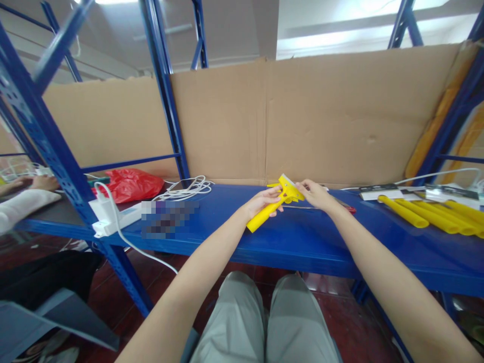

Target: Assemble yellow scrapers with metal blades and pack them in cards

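In the head view, a yellow scraper [264, 217] with a tube handle and a wide head with a pale edge is held just above the blue shelf. My left hand [262, 201] is closed around it where the handle meets the head, and the handle slants down toward me. The fingers of my right hand [313, 194] pinch the right end of the head. Behind my right wrist, partly hidden, lies a thin tool with a red end [351, 209]. Whether my right fingers also hold a small part cannot be made out.
Several yellow tubes [406, 213] lie at the right beside black-and-white packets [380, 193]. To the left are a red plastic bag [132, 185], a coiled white cable [191, 189] and a power strip [126, 214]. Cardboard [321, 121] backs the shelf [227, 242]. Another person's hand [45, 182] shows far left.
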The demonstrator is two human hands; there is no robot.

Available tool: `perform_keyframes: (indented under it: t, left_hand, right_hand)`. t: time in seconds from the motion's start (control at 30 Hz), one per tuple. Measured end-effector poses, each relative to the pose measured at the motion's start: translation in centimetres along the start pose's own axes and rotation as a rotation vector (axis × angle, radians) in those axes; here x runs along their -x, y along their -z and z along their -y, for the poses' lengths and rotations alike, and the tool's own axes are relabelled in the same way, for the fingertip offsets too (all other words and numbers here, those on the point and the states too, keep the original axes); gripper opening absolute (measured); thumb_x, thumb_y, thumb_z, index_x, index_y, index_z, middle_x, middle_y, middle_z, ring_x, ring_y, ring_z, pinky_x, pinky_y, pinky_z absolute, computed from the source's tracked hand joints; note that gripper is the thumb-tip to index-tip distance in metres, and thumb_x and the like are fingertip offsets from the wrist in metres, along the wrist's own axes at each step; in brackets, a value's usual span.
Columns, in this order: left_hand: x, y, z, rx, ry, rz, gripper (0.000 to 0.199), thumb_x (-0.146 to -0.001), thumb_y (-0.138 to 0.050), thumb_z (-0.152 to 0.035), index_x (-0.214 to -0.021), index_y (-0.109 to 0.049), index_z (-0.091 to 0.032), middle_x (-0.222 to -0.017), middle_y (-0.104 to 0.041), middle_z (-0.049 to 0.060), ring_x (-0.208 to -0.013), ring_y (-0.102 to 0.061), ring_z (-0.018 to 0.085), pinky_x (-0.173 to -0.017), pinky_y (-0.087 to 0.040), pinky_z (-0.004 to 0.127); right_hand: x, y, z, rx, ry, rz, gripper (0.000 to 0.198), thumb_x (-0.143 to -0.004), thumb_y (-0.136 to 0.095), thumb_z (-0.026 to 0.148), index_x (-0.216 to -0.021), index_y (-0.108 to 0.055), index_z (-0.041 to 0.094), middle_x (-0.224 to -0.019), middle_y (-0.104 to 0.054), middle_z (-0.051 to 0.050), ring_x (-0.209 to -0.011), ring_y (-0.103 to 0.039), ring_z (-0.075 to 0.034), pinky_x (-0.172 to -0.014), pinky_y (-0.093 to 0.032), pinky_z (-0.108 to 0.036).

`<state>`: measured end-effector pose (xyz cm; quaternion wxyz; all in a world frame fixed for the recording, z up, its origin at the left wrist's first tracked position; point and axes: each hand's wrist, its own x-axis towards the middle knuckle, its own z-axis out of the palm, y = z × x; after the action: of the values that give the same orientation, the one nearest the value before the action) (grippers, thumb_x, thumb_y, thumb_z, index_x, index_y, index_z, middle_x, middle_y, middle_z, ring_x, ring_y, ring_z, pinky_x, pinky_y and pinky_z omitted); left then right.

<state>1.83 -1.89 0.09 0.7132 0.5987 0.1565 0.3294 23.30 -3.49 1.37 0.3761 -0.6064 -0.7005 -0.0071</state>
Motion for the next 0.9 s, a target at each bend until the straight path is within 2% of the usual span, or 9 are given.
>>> perform_keyframes:
  t: [0.1, 0.17, 0.23, 0.33, 0.43, 0.53, 0.67, 0.9]
  left_hand:
    - [0.1, 0.1, -0.8, 0.043, -0.059, -0.162, 0.058, -0.081, -0.053, -0.001, -0.135, -0.050, -0.020, -0.107, -0.066, 0.010, -0.058, -0.062, 0.010, -0.040, -0.038, 0.016]
    - [0.1, 0.3, -1.3, 0.067, -0.089, -0.294, 0.059, -0.082, -0.051, -0.001, -0.137, -0.049, -0.023, -0.109, -0.065, 0.008, -0.058, -0.062, 0.009, -0.040, -0.039, 0.015]
    - [0.1, 0.7, -1.7, 0.090, -0.101, -0.404, 0.062, -0.082, -0.051, -0.001, -0.138, -0.046, -0.027, -0.111, -0.065, 0.007, -0.058, -0.063, 0.008, -0.042, -0.041, 0.015]
    - [0.0, 1.4, -1.8, 0.111, -0.069, -0.503, 0.064, -0.082, -0.053, -0.003, -0.139, -0.043, -0.028, -0.114, -0.064, 0.007, -0.056, -0.063, 0.008, -0.042, -0.043, 0.015]
    - [-0.2, 2.1, -1.6, 0.096, -0.004, -0.529, 0.064, -0.083, -0.052, -0.004, -0.141, -0.040, -0.028, -0.118, -0.063, 0.009, -0.055, -0.064, 0.008, -0.043, -0.046, 0.016]
    - [-0.4, 2.5, -1.4, 0.070, 0.049, -0.512, 0.067, -0.083, -0.051, -0.004, -0.144, -0.036, -0.027, -0.121, -0.062, 0.011, -0.055, -0.065, 0.009, -0.044, -0.046, 0.017]
    - [-0.3, 2.3, -1.2, 0.018, 0.074, -0.476, 0.070, -0.083, -0.050, -0.001, -0.147, -0.034, -0.027, -0.124, -0.060, 0.013, -0.057, -0.066, 0.010, -0.042, -0.045, 0.018]
    - [0.0, 1.6, -0.9, -0.111, 0.106, -0.526, 0.069, -0.084, -0.049, 0.000, -0.147, -0.036, -0.025, -0.125, -0.061, 0.013, -0.055, -0.064, 0.010, -0.042, -0.044, 0.018]
  right_hand:
    - [-0.2, 1.4, -1.9, 0.276, -0.098, -0.006, 0.026, -0.084, -0.053, 0.046, -0.088, -0.064, 0.022, -0.094, -0.070, -0.009, -0.095, -0.063, -0.028, -0.088, -0.042, -0.047]
    - [-0.2, 2.3, -3.7, 0.406, -0.171, 0.121, 0.020, -0.080, -0.059, 0.042, -0.086, -0.067, 0.024, -0.100, -0.070, -0.010, -0.101, -0.061, -0.031, -0.088, -0.042, -0.051]
    - [-0.2, 3.0, -5.4, 0.460, -0.260, 0.286, 0.018, -0.074, -0.066, 0.035, -0.086, -0.069, 0.023, -0.105, -0.070, -0.011, -0.102, -0.061, -0.031, -0.086, -0.045, -0.048]
    - [-0.1, 3.3, -7.3, 0.400, -0.247, 0.443, 0.016, -0.068, -0.070, 0.026, -0.084, -0.071, 0.022, -0.099, -0.072, -0.008, -0.091, -0.066, -0.025, -0.079, -0.049, -0.036]
    - [-0.1, 3.3, -7.9, 0.331, -0.189, 0.511, 0.006, -0.066, -0.070, 0.021, -0.072, -0.071, 0.022, -0.085, -0.074, -0.005, -0.080, -0.067, -0.022, -0.073, -0.050, -0.031]
    - [0.0, 3.3, -7.9, 0.313, -0.208, 0.529, 0.003, -0.065, -0.071, 0.019, -0.065, -0.070, 0.021, -0.078, -0.073, -0.004, -0.077, -0.067, -0.022, -0.071, -0.049, -0.031]
    - [0.1, 3.6, -7.9, 0.342, -0.252, 0.486, 0.004, -0.065, -0.069, 0.018, -0.064, -0.067, 0.021, -0.074, -0.072, -0.003, -0.073, -0.066, -0.021, -0.068, -0.048, -0.031]
    - [0.3, 3.7, -8.0, 0.254, -0.163, 0.434, 0.011, -0.063, -0.067, 0.016, -0.065, -0.058, 0.022, -0.069, -0.067, -0.001, -0.068, -0.063, -0.019, -0.065, -0.047, -0.029]
